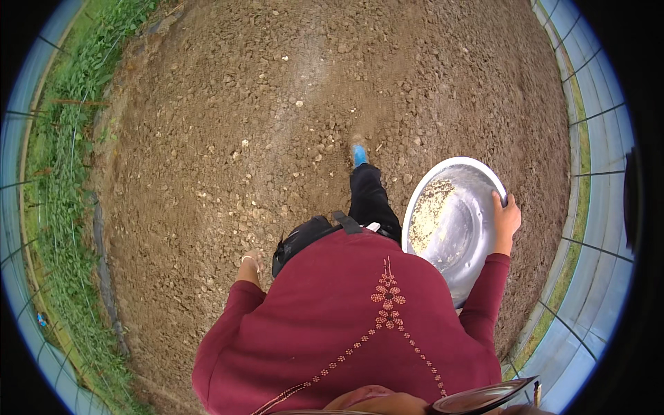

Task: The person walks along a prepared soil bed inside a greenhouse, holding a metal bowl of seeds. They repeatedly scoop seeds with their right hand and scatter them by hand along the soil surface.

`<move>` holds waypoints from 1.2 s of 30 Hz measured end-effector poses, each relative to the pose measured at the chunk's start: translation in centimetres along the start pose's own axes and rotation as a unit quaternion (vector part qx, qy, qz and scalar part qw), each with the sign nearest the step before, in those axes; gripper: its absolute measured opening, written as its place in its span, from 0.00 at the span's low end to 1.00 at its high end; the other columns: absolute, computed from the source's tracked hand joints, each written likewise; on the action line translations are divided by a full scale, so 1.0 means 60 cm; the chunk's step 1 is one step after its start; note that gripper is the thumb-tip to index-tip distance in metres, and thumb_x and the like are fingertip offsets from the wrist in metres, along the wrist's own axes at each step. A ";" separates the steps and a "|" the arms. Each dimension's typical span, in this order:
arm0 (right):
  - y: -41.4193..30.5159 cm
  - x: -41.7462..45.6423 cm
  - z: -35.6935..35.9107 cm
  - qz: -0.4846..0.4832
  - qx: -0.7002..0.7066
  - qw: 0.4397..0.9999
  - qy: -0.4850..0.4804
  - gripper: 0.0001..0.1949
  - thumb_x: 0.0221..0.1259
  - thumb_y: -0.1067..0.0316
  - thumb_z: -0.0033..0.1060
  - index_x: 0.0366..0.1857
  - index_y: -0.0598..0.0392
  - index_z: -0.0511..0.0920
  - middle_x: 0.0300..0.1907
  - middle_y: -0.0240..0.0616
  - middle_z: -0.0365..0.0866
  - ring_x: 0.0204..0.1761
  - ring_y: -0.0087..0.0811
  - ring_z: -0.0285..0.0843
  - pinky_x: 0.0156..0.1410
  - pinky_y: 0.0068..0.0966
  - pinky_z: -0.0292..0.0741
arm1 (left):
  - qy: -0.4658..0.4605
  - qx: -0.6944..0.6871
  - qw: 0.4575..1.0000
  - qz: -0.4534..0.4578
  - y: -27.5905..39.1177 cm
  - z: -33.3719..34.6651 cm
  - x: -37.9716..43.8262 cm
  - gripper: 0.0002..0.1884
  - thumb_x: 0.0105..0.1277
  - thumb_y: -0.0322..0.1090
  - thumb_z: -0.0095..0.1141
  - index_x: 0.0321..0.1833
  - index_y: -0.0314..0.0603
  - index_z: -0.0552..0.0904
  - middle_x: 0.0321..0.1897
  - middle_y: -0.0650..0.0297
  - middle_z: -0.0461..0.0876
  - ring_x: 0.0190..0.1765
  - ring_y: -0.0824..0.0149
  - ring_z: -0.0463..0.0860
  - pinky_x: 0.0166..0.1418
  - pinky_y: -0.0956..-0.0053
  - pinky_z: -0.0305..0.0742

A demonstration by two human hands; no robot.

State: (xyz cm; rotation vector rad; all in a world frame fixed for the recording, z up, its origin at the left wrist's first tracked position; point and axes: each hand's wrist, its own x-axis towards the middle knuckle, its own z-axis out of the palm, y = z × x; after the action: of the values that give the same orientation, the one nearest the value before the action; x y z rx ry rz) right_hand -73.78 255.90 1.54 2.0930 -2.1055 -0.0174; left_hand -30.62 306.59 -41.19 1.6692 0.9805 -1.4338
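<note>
My right hand [507, 218] is closed around the rim of a wide metal basin [480, 249], with the thumb over the inner edge. The basin leans against my right side, tilted. Pale yellowish granules [429, 215] with dark specks lie along its left inner wall; I cannot tell what they are. Low beside my left hip hangs my left hand [253, 258], with pale matter on it. Its fingers are blurred against the soil, so their pose and contents are unclear.
Loose, cloddy brown soil [218, 155] spreads around me. A blue shoe [359, 155] shows on my forward foot. Green plants [67, 171] with strings form a row at left, edged by dark sheeting [102, 270]. A greenhouse-like wall with metal ribs [596, 176] curves along the right.
</note>
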 end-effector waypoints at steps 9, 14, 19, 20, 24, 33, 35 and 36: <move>-0.035 0.190 0.036 -0.019 0.009 0.999 0.040 0.28 0.46 0.35 0.48 0.35 0.55 0.74 0.28 0.51 0.77 0.35 0.49 0.75 0.39 0.39 0.70 | -0.779 -0.185 0.535 0.268 0.595 0.654 -0.605 0.12 0.66 0.40 0.39 0.44 0.41 0.70 0.15 0.70 0.60 0.14 0.76 0.58 0.13 0.85 0.55; -0.061 0.272 0.036 -0.020 -0.010 1.000 -0.017 0.28 0.46 0.36 0.48 0.34 0.55 0.74 0.28 0.51 0.77 0.34 0.49 0.75 0.38 0.38 0.70 | -0.780 -0.207 0.537 0.247 0.636 0.672 -0.603 0.11 0.67 0.39 0.38 0.42 0.42 0.71 0.15 0.70 0.59 0.14 0.76 0.58 0.13 0.84 0.55; -0.087 0.315 0.065 -0.057 -0.008 0.998 -0.039 0.26 0.46 0.37 0.50 0.27 0.56 0.71 0.24 0.50 0.76 0.31 0.50 0.75 0.34 0.40 0.69 | -0.567 -0.284 0.750 0.189 0.474 0.556 -0.331 0.11 0.67 0.41 0.37 0.42 0.43 0.69 0.15 0.70 0.61 0.13 0.76 0.57 0.11 0.84 0.53; -0.093 0.320 0.072 -0.061 -0.011 0.997 -0.040 0.26 0.46 0.38 0.50 0.27 0.56 0.71 0.24 0.50 0.76 0.31 0.50 0.75 0.34 0.40 0.70 | -0.493 -0.292 0.803 0.163 0.418 0.513 -0.286 0.11 0.67 0.41 0.38 0.42 0.43 0.69 0.15 0.70 0.62 0.13 0.76 0.58 0.10 0.84 0.53; -0.089 0.333 0.102 -0.065 -0.022 0.995 -0.075 0.26 0.46 0.38 0.50 0.27 0.56 0.72 0.26 0.51 0.77 0.32 0.50 0.75 0.35 0.40 0.70 | -0.301 -0.312 0.900 0.050 0.178 0.298 -0.144 0.10 0.65 0.45 0.41 0.38 0.50 0.72 0.12 0.73 0.63 0.12 0.76 0.59 0.10 0.83 0.50; -0.021 0.326 0.108 0.004 -0.036 0.998 -0.053 0.30 0.45 0.39 0.52 0.41 0.58 0.75 0.32 0.51 0.77 0.38 0.48 0.75 0.42 0.37 0.70 | -0.169 -0.127 0.974 0.079 0.414 0.488 -0.051 0.16 0.63 0.52 0.38 0.34 0.50 0.74 0.07 0.68 0.58 0.09 0.72 0.56 0.13 0.73 0.53; -0.034 0.330 0.083 0.011 -0.026 0.996 -0.081 0.30 0.45 0.39 0.52 0.41 0.58 0.75 0.32 0.52 0.77 0.38 0.48 0.75 0.42 0.37 0.70 | -0.337 -0.404 0.838 0.143 0.651 0.616 -0.216 0.16 0.64 0.51 0.38 0.30 0.49 0.72 0.10 0.67 0.61 0.10 0.71 0.57 0.12 0.78 0.51; -0.040 0.333 0.076 0.012 -0.036 0.995 -0.091 0.29 0.46 0.39 0.52 0.41 0.58 0.75 0.33 0.51 0.77 0.38 0.47 0.75 0.42 0.37 0.70 | -0.410 -0.416 0.776 0.240 0.743 0.647 -0.295 0.16 0.65 0.50 0.37 0.35 0.49 0.74 0.10 0.69 0.60 0.11 0.72 0.57 0.11 0.81 0.50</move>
State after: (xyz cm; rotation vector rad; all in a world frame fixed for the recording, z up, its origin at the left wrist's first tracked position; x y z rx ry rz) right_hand -71.95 235.53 -1.01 2.0949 -2.1937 -0.2867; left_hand -9.97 250.30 -26.68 0.4585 0.4736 -0.9570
